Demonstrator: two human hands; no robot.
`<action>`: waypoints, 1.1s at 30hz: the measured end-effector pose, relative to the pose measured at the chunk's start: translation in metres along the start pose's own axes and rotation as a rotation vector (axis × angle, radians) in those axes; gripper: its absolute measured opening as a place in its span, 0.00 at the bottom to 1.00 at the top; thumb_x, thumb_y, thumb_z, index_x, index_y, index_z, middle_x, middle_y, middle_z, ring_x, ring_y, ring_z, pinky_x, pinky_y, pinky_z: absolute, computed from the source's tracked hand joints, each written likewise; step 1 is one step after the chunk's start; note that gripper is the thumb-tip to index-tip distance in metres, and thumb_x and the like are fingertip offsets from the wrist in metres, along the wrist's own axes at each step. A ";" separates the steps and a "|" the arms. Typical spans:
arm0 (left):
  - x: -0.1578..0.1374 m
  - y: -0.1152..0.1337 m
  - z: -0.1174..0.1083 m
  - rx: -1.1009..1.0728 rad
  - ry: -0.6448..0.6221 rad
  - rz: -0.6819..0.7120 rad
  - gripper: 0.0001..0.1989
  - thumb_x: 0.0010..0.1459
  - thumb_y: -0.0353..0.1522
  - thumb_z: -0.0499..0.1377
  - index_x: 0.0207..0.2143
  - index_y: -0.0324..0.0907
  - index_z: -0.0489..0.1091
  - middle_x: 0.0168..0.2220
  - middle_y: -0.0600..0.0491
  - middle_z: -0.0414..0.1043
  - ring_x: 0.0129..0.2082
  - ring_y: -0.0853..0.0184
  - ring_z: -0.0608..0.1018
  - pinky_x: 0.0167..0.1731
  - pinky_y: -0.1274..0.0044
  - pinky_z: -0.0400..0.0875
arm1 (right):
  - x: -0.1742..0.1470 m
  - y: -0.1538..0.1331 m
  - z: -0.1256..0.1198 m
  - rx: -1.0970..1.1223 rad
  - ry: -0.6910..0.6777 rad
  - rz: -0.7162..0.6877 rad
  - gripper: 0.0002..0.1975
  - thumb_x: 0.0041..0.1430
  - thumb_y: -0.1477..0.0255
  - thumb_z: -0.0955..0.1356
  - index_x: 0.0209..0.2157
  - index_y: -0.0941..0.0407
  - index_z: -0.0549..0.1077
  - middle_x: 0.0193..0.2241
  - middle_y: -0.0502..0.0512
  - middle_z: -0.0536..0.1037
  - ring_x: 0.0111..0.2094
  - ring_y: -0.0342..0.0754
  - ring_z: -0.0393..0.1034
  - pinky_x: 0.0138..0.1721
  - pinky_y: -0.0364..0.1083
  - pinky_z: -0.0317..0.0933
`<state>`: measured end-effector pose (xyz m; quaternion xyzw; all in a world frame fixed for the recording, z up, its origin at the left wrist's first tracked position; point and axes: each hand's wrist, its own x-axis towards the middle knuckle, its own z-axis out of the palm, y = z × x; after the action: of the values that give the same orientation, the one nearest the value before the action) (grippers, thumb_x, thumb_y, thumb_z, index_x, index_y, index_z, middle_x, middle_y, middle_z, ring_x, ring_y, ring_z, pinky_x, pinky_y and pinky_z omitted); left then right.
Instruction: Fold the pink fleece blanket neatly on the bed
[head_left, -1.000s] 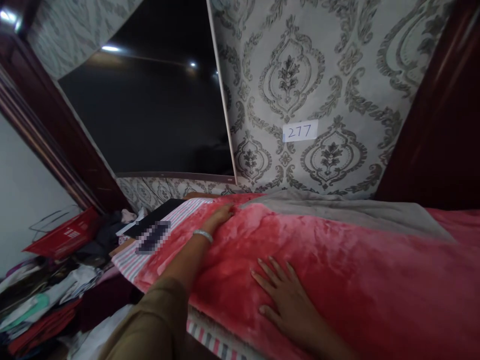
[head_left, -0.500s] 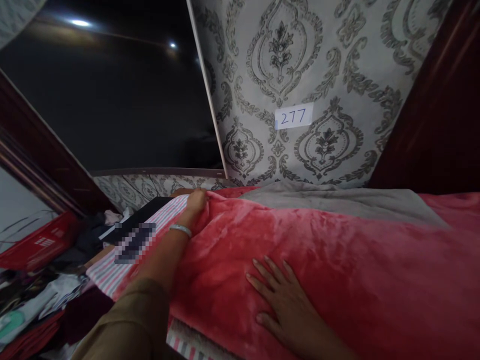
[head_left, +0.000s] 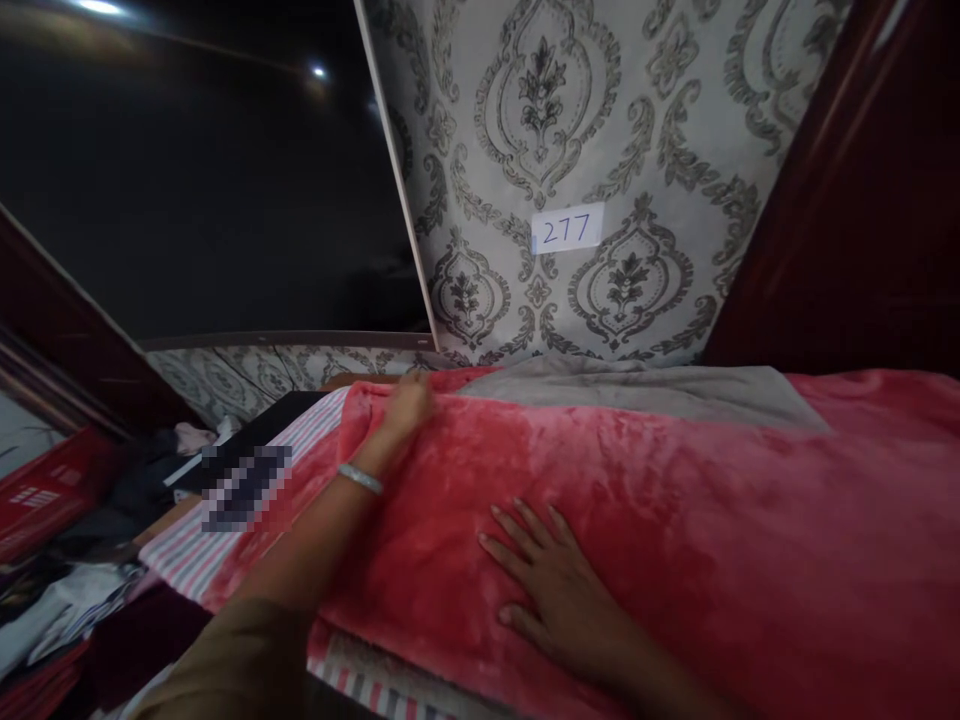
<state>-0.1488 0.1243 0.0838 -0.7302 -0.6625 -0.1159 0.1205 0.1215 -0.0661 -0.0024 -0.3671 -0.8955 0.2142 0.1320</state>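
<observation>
A thick red plush blanket point(head_left: 637, 540), folded in layers, lies across the surface before me. My left hand point(head_left: 409, 405), with a silver bracelet point(head_left: 360, 477) at the wrist, is at the blanket's far left edge. Its fingers are blurred and partly hidden. My right hand point(head_left: 551, 590) lies flat on the plush near the middle, fingers spread. A striped border point(head_left: 307, 430) in pink, grey and white shows along the left side. Another striped edge point(head_left: 375, 690) peeks out below at the front. Behind, a grey cloth layer point(head_left: 637, 390) rests on top of the red.
A large dark television point(head_left: 225, 200) stands at the back left. On the patterned wall is a paper label point(head_left: 568, 229) reading 277. Heaped clothes point(head_left: 67, 610) and a red basket point(head_left: 52, 490) are at the left. A dark black item point(head_left: 262, 430) lies beside the striped border.
My left hand has slid to the right along the far edge, leaving the folded corner to its left. My right hand stays flat on the blanket. The view has turned slightly right.
</observation>
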 end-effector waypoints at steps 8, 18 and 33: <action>-0.073 0.029 0.035 -0.031 -0.332 0.078 0.33 0.68 0.48 0.47 0.72 0.50 0.50 0.75 0.48 0.41 0.73 0.47 0.45 0.68 0.49 0.44 | 0.001 -0.010 -0.009 -0.081 -0.036 0.031 0.35 0.67 0.54 0.64 0.71 0.45 0.53 0.73 0.53 0.43 0.73 0.60 0.31 0.69 0.70 0.23; -0.036 0.040 0.012 -0.082 -0.227 0.016 0.25 0.71 0.42 0.45 0.63 0.44 0.64 0.66 0.41 0.63 0.66 0.52 0.66 0.65 0.54 0.56 | -0.025 0.009 -0.054 -0.109 -0.114 0.029 0.37 0.67 0.47 0.60 0.72 0.44 0.50 0.72 0.57 0.46 0.73 0.63 0.36 0.68 0.70 0.35; 0.041 0.066 0.059 -0.046 -0.143 0.163 0.24 0.70 0.46 0.48 0.47 0.38 0.75 0.49 0.38 0.77 0.53 0.54 0.77 0.55 0.67 0.68 | -0.044 0.042 -0.027 -0.115 0.025 0.009 0.41 0.66 0.48 0.63 0.72 0.42 0.42 0.73 0.53 0.43 0.73 0.60 0.32 0.70 0.69 0.27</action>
<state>-0.0784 0.1764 0.0399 -0.7907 -0.6048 -0.0688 0.0651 0.1883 -0.0632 -0.0022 -0.3807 -0.9029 0.1585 0.1210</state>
